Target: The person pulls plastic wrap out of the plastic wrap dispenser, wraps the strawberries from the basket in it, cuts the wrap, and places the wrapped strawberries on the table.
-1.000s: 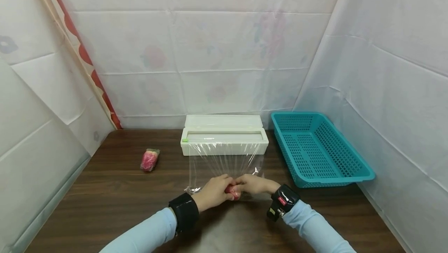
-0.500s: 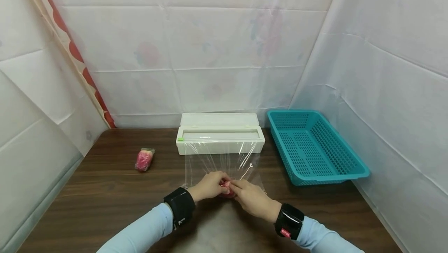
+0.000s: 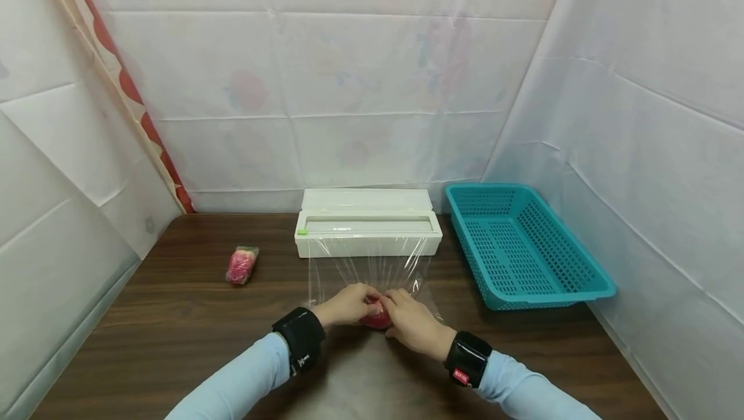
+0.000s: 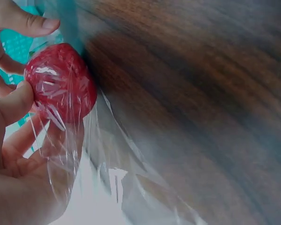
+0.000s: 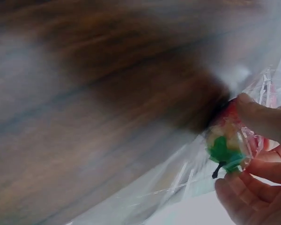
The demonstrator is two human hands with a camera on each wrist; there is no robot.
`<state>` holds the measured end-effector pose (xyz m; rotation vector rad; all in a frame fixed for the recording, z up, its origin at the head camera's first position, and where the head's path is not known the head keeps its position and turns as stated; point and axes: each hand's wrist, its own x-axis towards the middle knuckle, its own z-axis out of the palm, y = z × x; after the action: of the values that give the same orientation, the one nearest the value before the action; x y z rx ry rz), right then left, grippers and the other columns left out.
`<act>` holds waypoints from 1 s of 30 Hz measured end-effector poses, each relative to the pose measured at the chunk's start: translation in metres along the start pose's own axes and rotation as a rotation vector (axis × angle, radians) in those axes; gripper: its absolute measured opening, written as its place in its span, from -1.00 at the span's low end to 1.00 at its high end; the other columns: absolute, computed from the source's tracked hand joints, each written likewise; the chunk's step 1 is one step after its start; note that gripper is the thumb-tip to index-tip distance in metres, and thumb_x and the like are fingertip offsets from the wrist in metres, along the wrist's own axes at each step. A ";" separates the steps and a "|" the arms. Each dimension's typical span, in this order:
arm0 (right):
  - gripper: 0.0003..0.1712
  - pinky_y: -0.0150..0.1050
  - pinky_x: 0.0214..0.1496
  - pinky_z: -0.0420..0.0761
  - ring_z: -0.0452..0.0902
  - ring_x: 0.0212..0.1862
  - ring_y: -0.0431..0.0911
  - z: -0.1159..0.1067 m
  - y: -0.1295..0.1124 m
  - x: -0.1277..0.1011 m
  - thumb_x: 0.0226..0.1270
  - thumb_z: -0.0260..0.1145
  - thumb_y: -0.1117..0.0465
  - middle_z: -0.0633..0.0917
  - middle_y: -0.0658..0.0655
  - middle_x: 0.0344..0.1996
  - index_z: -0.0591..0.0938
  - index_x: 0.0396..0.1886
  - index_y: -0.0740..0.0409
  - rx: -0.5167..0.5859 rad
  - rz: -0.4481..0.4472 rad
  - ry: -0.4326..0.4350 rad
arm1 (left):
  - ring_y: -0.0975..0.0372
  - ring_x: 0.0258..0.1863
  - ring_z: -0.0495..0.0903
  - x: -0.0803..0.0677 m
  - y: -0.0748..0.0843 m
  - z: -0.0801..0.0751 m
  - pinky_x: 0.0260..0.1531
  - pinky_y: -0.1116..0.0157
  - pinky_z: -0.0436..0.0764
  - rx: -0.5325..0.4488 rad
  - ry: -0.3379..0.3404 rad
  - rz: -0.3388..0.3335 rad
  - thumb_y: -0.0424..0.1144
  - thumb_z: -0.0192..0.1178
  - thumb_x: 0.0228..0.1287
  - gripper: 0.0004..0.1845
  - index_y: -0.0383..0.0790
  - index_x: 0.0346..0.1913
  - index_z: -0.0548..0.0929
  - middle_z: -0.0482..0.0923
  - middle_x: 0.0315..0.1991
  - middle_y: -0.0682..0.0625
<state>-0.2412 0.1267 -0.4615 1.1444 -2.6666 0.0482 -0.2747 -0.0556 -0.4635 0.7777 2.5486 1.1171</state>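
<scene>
A person sits at a dark wooden table [image 3: 174,329] with both hands together near the middle, working on a small red toy strawberry [image 3: 376,316]. A sheet of clear plastic wrap [image 3: 366,271] runs from a white dispenser box [image 3: 369,231] at the far side of the table down to the hands, and it looks uncut, since it stretches taut from the box.

The step in hand appears to be folding the wrap around the strawberry. The next move likely calls for tucking the loose film snugly underneath and then parting the sheet from the box.

The left hand [image 3: 346,306] curls around the strawberry from the left. Its wrist view shows the thumb and fingers pinching the fruit through crinkled film. The right hand [image 3: 414,324] closes on it from the right. Its wrist view shows the fingers [image 5: 264,119] gripping the green leafy end through the wrap. The strawberry sits between the two hands, just above or on the table; which one cannot be told.

A second strawberry, already wrapped [image 3: 241,265], lies well apart on the left. A teal plastic basket [image 3: 526,247] stands to the right of the box.
</scene>
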 end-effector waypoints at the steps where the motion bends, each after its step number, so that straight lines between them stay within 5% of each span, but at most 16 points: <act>1: -0.18 -0.29 -0.15 0.60 0.43 -0.05 -0.10 0.000 -0.001 0.002 -0.18 0.52 0.07 0.53 0.09 -0.09 0.45 0.13 0.26 0.008 0.007 -0.004 | 0.14 -0.25 0.59 0.000 -0.002 0.000 -0.31 0.27 0.57 -0.026 -0.001 -0.002 -0.29 0.15 0.20 -0.71 -0.36 -0.05 0.60 0.61 -0.18 -0.17; 8: -0.31 -0.28 -0.19 0.59 0.45 -0.12 -0.10 0.001 -0.001 0.011 -0.24 0.56 0.06 0.54 0.06 -0.20 0.53 -0.04 0.20 -0.009 0.026 -0.014 | 0.17 -0.22 0.53 -0.005 -0.007 -0.005 -0.27 0.28 0.52 -0.105 -0.018 -0.004 -0.36 0.04 0.25 -0.70 -0.43 -0.01 0.57 0.59 -0.12 -0.20; 15: -0.35 -0.29 -0.19 0.60 0.46 -0.13 -0.11 -0.001 0.004 0.018 -0.27 0.57 0.07 0.54 0.04 -0.21 0.53 -0.11 0.18 -0.020 0.032 -0.055 | 0.15 -0.21 0.56 -0.013 0.002 -0.016 -0.24 0.19 0.54 0.107 0.070 -0.024 -0.35 0.04 0.26 -0.73 -0.36 -0.02 0.58 0.61 -0.12 -0.18; 23: -0.33 -0.25 -0.12 0.60 0.47 -0.06 -0.07 -0.004 0.006 0.023 -0.22 0.54 0.06 0.55 0.09 -0.15 0.53 -0.05 0.21 -0.017 0.072 -0.138 | 0.07 -0.11 0.59 -0.026 0.001 -0.017 -0.16 0.12 0.55 0.399 -0.015 -0.073 -0.14 0.39 -0.08 -0.32 -0.22 0.18 0.44 0.61 -0.07 -0.09; 30: -0.37 -0.25 -0.12 0.59 0.46 -0.08 -0.10 -0.003 0.007 0.030 -0.20 0.53 0.01 0.55 0.06 -0.17 0.55 -0.09 0.15 0.013 0.127 -0.206 | 0.18 -0.45 0.54 -0.027 -0.013 -0.021 -0.46 0.20 0.50 0.429 -0.021 -0.130 -0.24 0.41 -0.13 -0.44 -0.22 0.03 0.49 0.56 -0.46 0.05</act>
<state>-0.2657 0.1109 -0.4515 1.0334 -2.9213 -0.0316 -0.2656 -0.0906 -0.4585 0.6934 2.8104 0.5224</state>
